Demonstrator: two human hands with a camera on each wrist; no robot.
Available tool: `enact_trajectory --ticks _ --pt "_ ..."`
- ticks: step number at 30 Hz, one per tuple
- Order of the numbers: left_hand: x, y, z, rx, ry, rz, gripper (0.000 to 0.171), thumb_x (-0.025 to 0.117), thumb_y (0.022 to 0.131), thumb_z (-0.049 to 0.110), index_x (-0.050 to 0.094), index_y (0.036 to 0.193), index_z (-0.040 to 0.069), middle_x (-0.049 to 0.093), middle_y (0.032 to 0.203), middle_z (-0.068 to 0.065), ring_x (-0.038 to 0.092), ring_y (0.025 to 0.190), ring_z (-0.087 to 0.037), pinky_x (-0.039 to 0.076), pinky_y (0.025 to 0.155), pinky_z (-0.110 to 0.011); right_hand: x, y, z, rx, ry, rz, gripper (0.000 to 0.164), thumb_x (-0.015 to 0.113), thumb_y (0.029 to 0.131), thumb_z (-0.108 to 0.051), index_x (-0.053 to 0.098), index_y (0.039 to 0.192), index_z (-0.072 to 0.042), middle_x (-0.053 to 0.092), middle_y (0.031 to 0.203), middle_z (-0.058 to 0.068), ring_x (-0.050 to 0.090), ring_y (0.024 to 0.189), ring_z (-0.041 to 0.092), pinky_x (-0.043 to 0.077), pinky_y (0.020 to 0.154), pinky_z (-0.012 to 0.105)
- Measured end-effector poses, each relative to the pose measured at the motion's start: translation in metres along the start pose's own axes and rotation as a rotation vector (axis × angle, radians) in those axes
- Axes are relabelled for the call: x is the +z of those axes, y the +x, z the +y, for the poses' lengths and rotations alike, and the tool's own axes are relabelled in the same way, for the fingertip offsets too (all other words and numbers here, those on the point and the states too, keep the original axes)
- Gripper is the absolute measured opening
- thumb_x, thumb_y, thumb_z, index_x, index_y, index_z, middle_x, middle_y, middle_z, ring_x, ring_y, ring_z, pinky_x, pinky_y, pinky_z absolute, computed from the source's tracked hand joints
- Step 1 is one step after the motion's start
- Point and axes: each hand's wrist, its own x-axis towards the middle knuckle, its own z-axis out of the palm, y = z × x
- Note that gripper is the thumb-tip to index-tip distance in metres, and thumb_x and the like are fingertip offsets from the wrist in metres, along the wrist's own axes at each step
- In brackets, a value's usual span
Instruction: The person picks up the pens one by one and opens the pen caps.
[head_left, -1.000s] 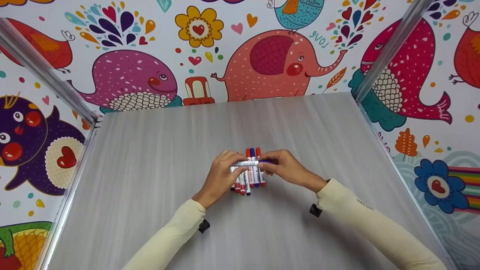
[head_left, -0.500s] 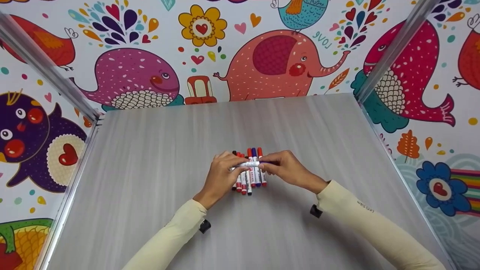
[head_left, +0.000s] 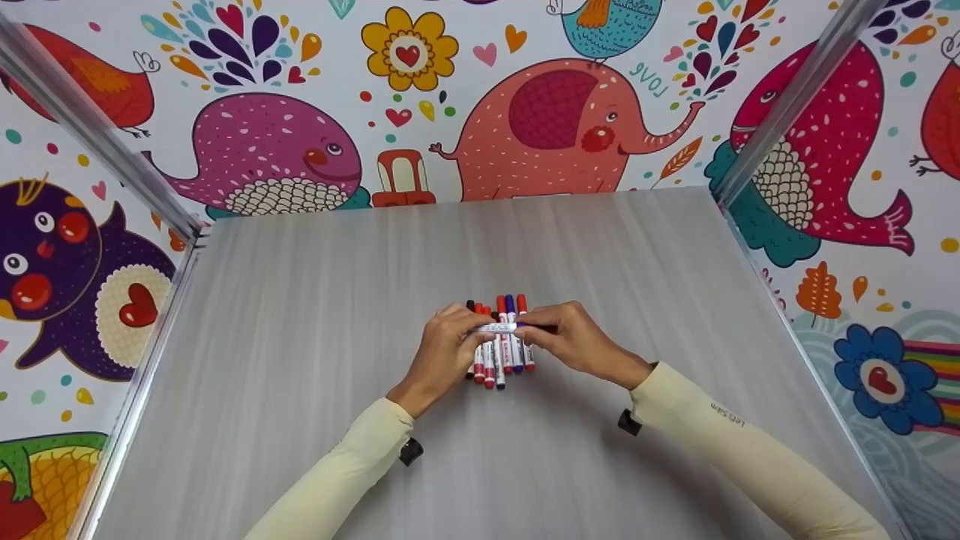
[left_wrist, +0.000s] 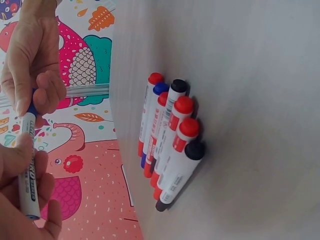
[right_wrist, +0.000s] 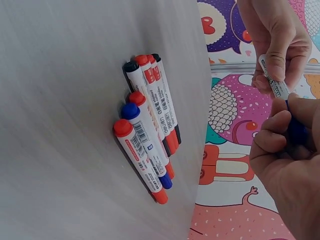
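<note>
Both hands hold one white marker [left_wrist: 29, 185] with a blue cap, level above the table. My left hand [head_left: 444, 343] pinches its white barrel between thumb and fingers. On the blue cap [right_wrist: 297, 131], my right hand [head_left: 574, 339] has its thumb and fingertips closed. Beneath the hands, several white markers with red, blue and black ends lie side by side in a row, among them a blue-capped marker [right_wrist: 145, 142] and a black-capped marker [left_wrist: 181, 172]. In the head view the hands and held marker cover part of the row.
The grey wood-grain table [head_left: 322, 285] carries the row near its middle. Metal rails [head_left: 154, 375] edge it, and walls printed with cartoon animals [head_left: 540, 135] rise at the back and both sides. A small black device [head_left: 411, 451] sits at each wrist.
Both hands keep their hold on the marker with almost no movement. The whole head view has shifted slightly, and more of the row's far left ends shows beside the left hand.
</note>
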Motion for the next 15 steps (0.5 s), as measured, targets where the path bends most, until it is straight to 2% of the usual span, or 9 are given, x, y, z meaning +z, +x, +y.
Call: enact_trajectory --ticks 10,15 --pt "-0.0007 0.0011 0.001 -0.006 -0.009 -0.023 0.011 0.08 0.1 0.006 0.085 0.109 0.004 0.081 0.099 -0.004 0.062 0.088 -0.018 0.052 0.078 -0.034 0.002 0.0002 0.0001 -0.121 -0.069 0.017 0.015 0.073 0.106 -0.009 0.084 0.115 -0.004 0.077 0.088 0.003 0.057 0.069 0.008 0.05 0.063 0.022" --pt "-0.0016 0.0014 0.0013 0.005 -0.01 -0.028 0.01 0.079 0.1 0.006 0.085 0.108 0.004 0.082 0.099 -0.005 0.062 0.085 -0.019 0.052 0.077 -0.035 0.0032 0.0007 0.0007 -0.148 -0.088 0.022 0.015 0.073 0.106 -0.008 0.084 0.115 -0.003 0.078 0.09 0.006 0.057 0.07 0.01 0.05 0.063 0.022"
